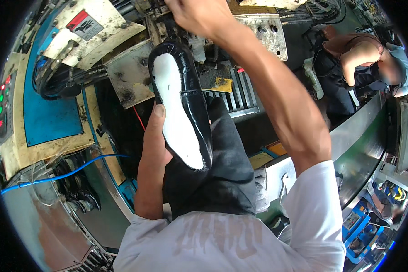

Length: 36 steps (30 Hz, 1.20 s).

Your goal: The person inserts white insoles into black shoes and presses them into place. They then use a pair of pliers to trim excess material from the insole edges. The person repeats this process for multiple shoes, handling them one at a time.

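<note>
Near the middle of the head view, the person's left hand (155, 141) pinches a glossy black shoe (197, 102) in a partly closed grip: the thumb presses on the left edge of its white underside (174, 97), a fingertip shows at the opposite edge, and the other fingers are hidden behind. The shoe's underside faces the camera. Its long axis runs from upper left to lower right, steeply, with the broad rounded end up by the machine (129, 72) and the narrower end down over the person's dark trousers (226, 167). The grip sits at about mid-length on the shoe's left side, so the shoe extends both above and below the thumb and lies mostly to the right of it. The right hand (198, 17) is above the shoe, at the machine's upper parts, cut by the picture's top edge; whether its fingers are spread or pressed together cannot be told.
</note>
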Each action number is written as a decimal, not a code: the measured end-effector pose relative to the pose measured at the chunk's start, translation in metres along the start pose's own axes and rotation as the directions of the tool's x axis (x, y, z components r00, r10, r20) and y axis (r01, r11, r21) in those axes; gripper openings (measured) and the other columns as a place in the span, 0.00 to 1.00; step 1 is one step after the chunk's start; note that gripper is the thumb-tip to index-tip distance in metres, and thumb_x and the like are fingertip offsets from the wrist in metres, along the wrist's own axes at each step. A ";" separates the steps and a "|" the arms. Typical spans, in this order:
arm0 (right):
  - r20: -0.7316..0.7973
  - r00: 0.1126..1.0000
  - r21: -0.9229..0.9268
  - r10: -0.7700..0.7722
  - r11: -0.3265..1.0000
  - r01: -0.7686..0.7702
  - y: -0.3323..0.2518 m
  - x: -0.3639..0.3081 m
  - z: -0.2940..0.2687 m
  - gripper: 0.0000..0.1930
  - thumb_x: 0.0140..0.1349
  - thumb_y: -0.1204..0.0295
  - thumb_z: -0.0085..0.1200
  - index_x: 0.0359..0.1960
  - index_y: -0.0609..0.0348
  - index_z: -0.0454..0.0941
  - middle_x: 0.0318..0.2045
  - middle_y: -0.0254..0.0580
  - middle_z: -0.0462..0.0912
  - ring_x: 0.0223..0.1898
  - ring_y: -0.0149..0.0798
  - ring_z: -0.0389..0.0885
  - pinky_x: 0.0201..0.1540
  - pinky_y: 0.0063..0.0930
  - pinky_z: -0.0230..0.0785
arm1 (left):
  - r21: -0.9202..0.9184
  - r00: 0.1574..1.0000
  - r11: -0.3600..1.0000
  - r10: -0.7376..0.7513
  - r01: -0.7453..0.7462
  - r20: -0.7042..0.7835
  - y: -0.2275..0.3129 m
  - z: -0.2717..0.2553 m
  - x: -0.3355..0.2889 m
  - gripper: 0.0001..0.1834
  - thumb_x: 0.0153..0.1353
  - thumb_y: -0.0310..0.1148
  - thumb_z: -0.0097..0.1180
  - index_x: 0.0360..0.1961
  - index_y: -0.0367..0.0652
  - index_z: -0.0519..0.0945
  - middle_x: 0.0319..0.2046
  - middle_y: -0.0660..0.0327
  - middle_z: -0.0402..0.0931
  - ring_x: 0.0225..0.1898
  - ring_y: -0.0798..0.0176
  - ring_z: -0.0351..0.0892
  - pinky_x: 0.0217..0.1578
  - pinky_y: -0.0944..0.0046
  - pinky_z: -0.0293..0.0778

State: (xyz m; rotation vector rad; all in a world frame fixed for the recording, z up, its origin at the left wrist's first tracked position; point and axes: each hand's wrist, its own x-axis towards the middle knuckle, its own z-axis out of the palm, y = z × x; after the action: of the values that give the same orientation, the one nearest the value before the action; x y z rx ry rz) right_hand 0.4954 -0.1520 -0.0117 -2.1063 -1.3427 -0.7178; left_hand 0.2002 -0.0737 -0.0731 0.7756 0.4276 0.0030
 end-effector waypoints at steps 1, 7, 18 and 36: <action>-0.041 0.999 0.150 0.033 0.988 -0.026 -0.018 -0.015 -0.011 0.34 0.74 0.57 0.61 0.78 0.56 0.68 0.76 0.62 0.65 0.78 0.64 0.62 0.79 0.53 0.57 | 0.020 1.000 1.000 0.024 -0.024 -0.013 -0.002 -0.006 -0.004 0.46 0.78 0.64 0.47 0.78 0.33 0.60 0.66 0.33 0.75 0.58 0.29 0.85 0.60 0.31 0.83; 0.492 0.691 0.799 0.530 0.041 -0.600 -0.132 -0.149 -0.046 0.46 0.78 0.43 0.54 0.83 0.65 0.54 0.78 0.67 0.64 0.81 0.56 0.60 0.81 0.43 0.52 | 0.282 0.998 0.959 0.054 -0.042 -0.034 -0.015 0.020 -0.032 0.38 0.81 0.52 0.49 0.81 0.39 0.58 0.68 0.47 0.73 0.65 0.52 0.79 0.65 0.52 0.78; 0.595 0.594 0.766 0.541 -0.158 -0.622 -0.170 -0.220 -0.098 0.57 0.71 0.57 0.69 0.86 0.63 0.38 0.80 0.66 0.58 0.80 0.51 0.59 0.81 0.40 0.52 | 0.313 0.999 0.949 -0.019 0.027 -0.028 -0.054 0.050 -0.077 0.35 0.83 0.48 0.48 0.83 0.44 0.57 0.68 0.53 0.73 0.66 0.58 0.77 0.64 0.55 0.78; 0.562 0.580 0.776 0.590 -0.133 -0.616 -0.238 -0.301 -0.114 0.55 0.66 0.60 0.74 0.85 0.63 0.48 0.80 0.59 0.60 0.80 0.49 0.61 0.80 0.43 0.56 | 0.544 0.970 0.802 0.200 -0.244 0.140 -0.082 0.029 -0.099 0.36 0.82 0.45 0.49 0.83 0.41 0.57 0.77 0.48 0.62 0.77 0.53 0.62 0.77 0.55 0.58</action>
State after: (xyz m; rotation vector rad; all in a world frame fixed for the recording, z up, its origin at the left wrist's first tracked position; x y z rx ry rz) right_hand 0.1505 -0.3351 -0.0993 -1.2734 -0.2871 0.5520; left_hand 0.1082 -0.1676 -0.0735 1.4040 0.2589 0.0712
